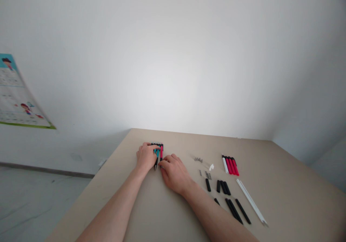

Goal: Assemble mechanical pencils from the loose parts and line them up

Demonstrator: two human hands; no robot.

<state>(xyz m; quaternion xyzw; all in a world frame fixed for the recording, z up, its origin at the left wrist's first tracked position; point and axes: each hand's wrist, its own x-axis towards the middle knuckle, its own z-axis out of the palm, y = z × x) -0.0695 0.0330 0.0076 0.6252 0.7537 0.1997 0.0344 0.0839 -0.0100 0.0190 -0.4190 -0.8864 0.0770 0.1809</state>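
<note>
Several pens lie side by side near the far left of the table. My left hand (146, 156) rests over them, its fingers bent around the teal pen (157, 152) and its neighbours, hiding most of them. A red pen (161, 151) lies at the right end of the row. At its lower end, the thumb and fingers of my right hand (174, 171) are closed together on the pen's black tip.
On the beige table (156, 206), right of my hands, are small springs (198, 159), white pieces (211, 166), red barrels (231, 165), a white barrel (225, 164), black grips (223, 187), black tubes (234, 210) and white refills (251, 201). A wall stands behind.
</note>
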